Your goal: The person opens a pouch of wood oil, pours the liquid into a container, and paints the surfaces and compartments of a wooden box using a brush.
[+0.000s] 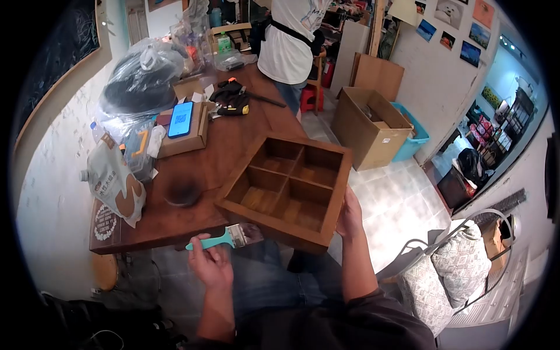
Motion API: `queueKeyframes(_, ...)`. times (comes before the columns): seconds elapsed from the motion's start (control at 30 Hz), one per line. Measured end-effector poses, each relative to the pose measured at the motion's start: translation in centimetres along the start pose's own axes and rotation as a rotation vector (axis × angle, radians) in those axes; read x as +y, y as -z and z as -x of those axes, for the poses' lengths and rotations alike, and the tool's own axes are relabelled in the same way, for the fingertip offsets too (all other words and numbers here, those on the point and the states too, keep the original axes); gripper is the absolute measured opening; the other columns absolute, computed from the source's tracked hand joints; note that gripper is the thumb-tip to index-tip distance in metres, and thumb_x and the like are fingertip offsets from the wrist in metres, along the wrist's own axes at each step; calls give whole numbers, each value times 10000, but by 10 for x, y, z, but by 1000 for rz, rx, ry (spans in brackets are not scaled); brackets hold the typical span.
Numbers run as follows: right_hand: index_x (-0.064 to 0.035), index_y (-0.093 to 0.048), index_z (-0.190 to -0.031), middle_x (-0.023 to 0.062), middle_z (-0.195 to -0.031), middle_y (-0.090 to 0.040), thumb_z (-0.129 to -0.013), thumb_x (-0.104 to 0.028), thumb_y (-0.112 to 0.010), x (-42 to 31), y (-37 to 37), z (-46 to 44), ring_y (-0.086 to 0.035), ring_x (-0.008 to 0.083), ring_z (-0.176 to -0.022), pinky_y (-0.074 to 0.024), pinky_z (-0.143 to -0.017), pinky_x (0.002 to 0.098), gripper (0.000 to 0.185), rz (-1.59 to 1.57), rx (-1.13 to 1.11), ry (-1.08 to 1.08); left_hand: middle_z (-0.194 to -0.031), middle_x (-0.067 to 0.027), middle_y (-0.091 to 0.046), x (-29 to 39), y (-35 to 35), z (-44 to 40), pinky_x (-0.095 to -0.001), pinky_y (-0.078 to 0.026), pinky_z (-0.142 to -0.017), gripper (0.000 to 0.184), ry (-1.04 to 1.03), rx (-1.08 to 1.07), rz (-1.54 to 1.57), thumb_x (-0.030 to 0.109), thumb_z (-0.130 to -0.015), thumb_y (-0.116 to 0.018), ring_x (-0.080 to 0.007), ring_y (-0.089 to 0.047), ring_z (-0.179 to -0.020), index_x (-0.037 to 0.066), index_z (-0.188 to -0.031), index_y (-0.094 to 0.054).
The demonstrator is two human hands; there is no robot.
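Observation:
My left hand (211, 263) is closed around the teal handle of a paintbrush (217, 240). Its bristles are dark-stained and point right, just below the near edge of a wooden box. This brown wooden box (274, 227) has several square compartments and is tilted at the table's front edge, its open side up. My right hand (350, 216) grips the box's right side, with part of the fingers hidden behind it. Left of the box, on the brown table (227, 140), is a dark round dish or patch (182, 189); I cannot tell which.
A spouted pouch (115, 181) stands at the table's left, near a plastic case (137, 149). Behind are a phone (181, 119) on a cardboard box (198, 137) and dark tools (230, 98). A person (290, 44) stands beyond; a large carton (367, 131) and cushioned chair (434, 280) sit right.

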State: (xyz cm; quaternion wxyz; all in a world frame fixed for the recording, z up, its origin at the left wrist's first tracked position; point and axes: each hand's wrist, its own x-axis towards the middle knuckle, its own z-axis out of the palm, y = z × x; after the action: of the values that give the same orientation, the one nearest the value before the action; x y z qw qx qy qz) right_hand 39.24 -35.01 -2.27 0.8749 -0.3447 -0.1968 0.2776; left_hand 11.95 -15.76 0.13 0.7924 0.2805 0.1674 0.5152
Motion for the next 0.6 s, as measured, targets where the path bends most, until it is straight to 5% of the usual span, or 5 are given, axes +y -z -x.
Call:
queueKeyframes(0.17,-132,-101,-1580,112,-971,-682,-1030,-249,-540,-11,11,-4,-669,165,-674,-543,-536,283,713,159,93,-17,-545,-5,-425,-11,-13,2,-244,-270,-424,329,-17,-58,-62,318,-1062,-462,-75,-328,-435,18,-1011,-586)
queueKeyframes(0.4,-153,-67,-1590,118,-914,-683,-1025,-199,-549,-26,18,-21,-662,161,-640,-547,-525,290,744,369,78,-121,-581,-28,-484,-24,-6,16,-232,-293,-437,319,-94,-79,-60,325,-1042,-514,-93,-398,-467,18,-1000,-588)
queueKeyframes(0.53,-92,-320,-1540,56,-834,-688,-972,-322,-653,-48,33,-32,-654,109,-653,-528,-608,243,697,1239,115,-6,-608,-47,-538,-32,0,40,-255,-369,-409,280,-395,-551,-250,268,-1042,-513,-111,-447,-459,2,-1047,-601)
queueKeyframes(0.57,-56,-403,-1494,78,-1046,-692,-857,-468,-761,-48,52,-43,-674,152,-937,-525,-811,276,840,1265,100,110,-629,-72,-561,-31,-15,42,-254,-389,-420,285,-437,-709,-359,264,-1034,-531,-114,-475,-472,-8,-1082,-603)
queueKeyframes(0.6,-56,-403,-1494,78,-1046,-692,-857,-468,-761,-43,56,-51,-674,152,-937,-525,-811,276,840,1272,89,103,-650,-97,-583,-30,-24,42,-253,-410,-432,297,-480,-868,-472,260,-1027,-549,-117,-504,-485,-18,-1116,-604)
